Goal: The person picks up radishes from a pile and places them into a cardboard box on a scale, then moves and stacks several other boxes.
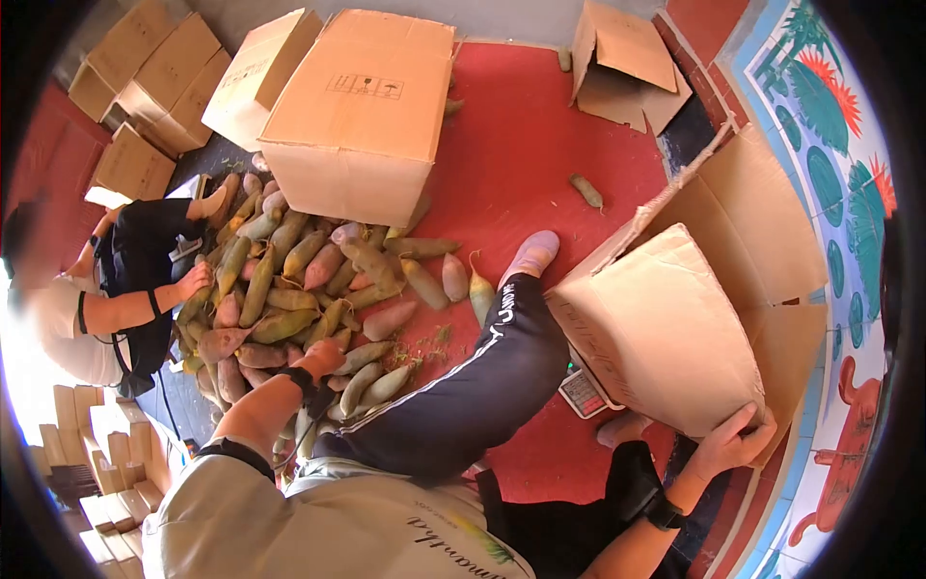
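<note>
My left hand (323, 357) reaches down into the pile of long green and pinkish radishes (285, 323), its fingers curled and partly hidden among them. What lies inside those fingers I cannot make out. With my right hand (731, 442) I grip the near corner of an open cardboard box (666, 323), which has handwriting on one side. The box's inside is hidden from this angle. Beneath its near-left edge shows a scale (584, 394) with a small display and keypad.
Another person (72, 318) sits at the left, one hand (196, 277) on the radishes. A large closed box (362, 106) stands behind the pile. An open box (632, 68) is at the back right. A lone radish (585, 192) lies on the red floor (521, 116). Flattened cartons (106, 444) are stacked lower left.
</note>
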`<action>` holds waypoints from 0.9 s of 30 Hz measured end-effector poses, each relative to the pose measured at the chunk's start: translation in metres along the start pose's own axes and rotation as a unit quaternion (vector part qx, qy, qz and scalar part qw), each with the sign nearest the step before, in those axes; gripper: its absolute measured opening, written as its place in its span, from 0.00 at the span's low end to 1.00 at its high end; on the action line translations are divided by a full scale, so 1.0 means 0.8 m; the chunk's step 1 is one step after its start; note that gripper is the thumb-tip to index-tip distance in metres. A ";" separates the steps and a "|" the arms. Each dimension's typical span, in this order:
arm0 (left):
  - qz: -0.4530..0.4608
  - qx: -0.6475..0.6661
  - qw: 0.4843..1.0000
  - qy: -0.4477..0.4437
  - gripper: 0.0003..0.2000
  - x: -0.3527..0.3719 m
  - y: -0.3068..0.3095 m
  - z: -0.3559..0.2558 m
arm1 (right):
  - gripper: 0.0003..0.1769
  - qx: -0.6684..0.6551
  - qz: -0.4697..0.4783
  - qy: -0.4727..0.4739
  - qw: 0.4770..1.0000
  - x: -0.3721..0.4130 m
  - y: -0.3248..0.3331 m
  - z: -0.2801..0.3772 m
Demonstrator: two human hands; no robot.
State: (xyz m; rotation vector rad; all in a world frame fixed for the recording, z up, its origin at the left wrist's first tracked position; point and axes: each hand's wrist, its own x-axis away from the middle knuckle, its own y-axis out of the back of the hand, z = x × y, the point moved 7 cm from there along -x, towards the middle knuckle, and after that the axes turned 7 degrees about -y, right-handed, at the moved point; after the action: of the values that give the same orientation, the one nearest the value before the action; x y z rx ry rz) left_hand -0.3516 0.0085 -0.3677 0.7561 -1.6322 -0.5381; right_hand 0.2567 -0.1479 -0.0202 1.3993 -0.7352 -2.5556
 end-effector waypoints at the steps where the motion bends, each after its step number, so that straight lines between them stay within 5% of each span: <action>1: 0.028 -0.017 0.999 -0.013 0.17 0.003 -0.007 -0.005 | 0.07 0.005 -0.005 0.003 1.000 -0.001 0.000 -0.001; 9: -0.017 -0.120 0.991 0.049 0.18 0.019 0.023 0.010 | 0.10 0.073 -0.034 0.032 0.996 -0.002 0.003 -0.003; 14: -0.213 -0.148 0.963 0.075 0.23 0.026 0.071 0.053 | 0.11 0.057 -0.042 0.027 0.997 -0.003 0.004 -0.004; 27: -0.114 -0.168 0.973 0.106 0.30 0.003 0.070 0.076 | 0.13 0.091 -0.035 0.008 0.995 -0.002 0.003 -0.013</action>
State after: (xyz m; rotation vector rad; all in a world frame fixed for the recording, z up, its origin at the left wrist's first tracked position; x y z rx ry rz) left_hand -0.4216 0.0416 -0.3383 0.7236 -1.2236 -0.8449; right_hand 0.2662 -0.1528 -0.0228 1.5219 -0.9535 -2.5831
